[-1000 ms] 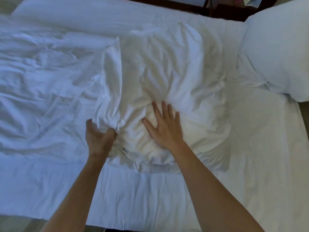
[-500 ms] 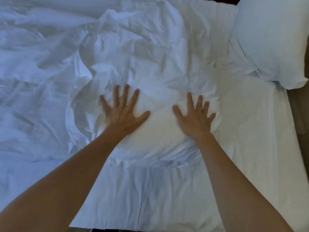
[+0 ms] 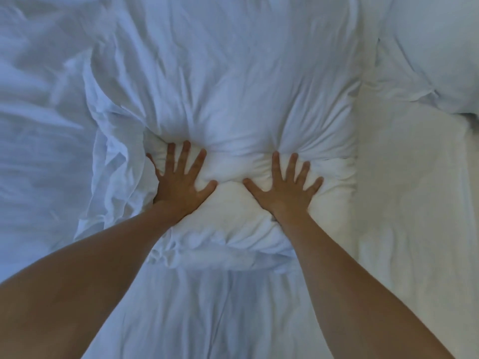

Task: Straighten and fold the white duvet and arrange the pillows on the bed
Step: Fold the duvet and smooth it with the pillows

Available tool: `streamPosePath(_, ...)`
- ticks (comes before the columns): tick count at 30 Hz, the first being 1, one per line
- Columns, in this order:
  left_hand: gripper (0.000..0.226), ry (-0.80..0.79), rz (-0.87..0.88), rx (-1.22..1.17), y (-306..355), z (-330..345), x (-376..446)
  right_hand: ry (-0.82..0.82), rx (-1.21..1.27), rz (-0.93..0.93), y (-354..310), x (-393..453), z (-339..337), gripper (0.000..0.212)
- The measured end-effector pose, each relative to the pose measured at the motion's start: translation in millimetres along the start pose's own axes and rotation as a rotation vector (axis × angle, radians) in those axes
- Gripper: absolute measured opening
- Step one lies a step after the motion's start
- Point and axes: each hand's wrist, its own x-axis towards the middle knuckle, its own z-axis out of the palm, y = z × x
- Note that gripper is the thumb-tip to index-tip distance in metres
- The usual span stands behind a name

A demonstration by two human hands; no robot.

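Whereas half a second earlier the two hands were set wider apart on the pillow, they are now seen closer together at the centre of the frame, and the pillow is dented more deeply beneath them. The left hand [image 3: 180, 186] is laid flat on the pillow [image 3: 233, 120], its fingers [image 3: 184, 156] straight and spread, nothing being gripped. The right hand [image 3: 283, 190] is pressed down likewise, fingers [image 3: 291, 165] splayed. A second pillow [image 3: 438, 47] is seen at the upper right. The crumpled duvet [image 3: 39, 125] is bunched along the left of the bed [image 3: 414, 229].
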Motion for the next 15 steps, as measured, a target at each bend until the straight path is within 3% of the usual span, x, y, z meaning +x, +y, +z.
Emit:
streamPosePath(3,0.084,-0.027,-0.018,0.032,-2,-21,-2,-0.032,0.009,0.011,-5,-6,-19,0.102)
streamPosePath(7,0.073,0.156,0.176,0.046,-1,-62,5,0.268,0.119,-0.042,1,-18,-40,0.084)
streamPosePath(9,0.071,0.256,0.24,0.028,3,-84,26,0.293,0.135,-0.069,0,-10,-57,0.081)
streamPosePath(15,0.079,0.332,0.194,0.001,22,-148,119,0.357,0.161,-0.1,-33,65,-131,0.088)
